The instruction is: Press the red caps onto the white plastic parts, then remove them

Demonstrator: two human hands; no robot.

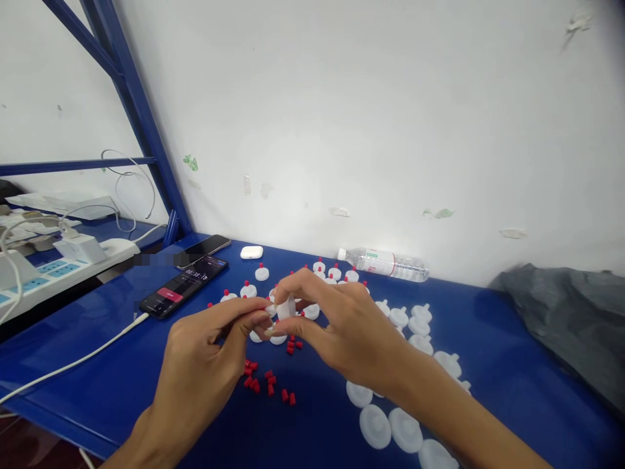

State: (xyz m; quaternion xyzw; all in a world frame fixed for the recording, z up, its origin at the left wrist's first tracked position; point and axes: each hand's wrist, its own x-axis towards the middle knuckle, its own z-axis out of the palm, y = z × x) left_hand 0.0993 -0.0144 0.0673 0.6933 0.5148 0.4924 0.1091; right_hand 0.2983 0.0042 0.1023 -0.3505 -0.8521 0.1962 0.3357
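My right hand [336, 312] grips a small white plastic disc-shaped piece with a nozzle [286, 308] between thumb and fingers, turned on its side. Against the nozzle end, my left hand [215, 345] pinches a small red cap, mostly hidden by the fingertips. Behind the hands stand several white pieces with red caps on their nozzles [249, 289]. Loose red caps [270, 379] lie scattered on the blue table [303, 436] below my hands. White pieces without caps [405, 428] spread to the right, some under my right forearm.
Two phones lie at the left, the nearer phone [184, 286] showing a running timer, with a white cable [73, 366] plugged in. A white earbud case [251, 253] and a lying clear bottle [383, 264] are near the wall. A power strip [53, 273] sits far left, a dark plastic bag [566, 332] right.
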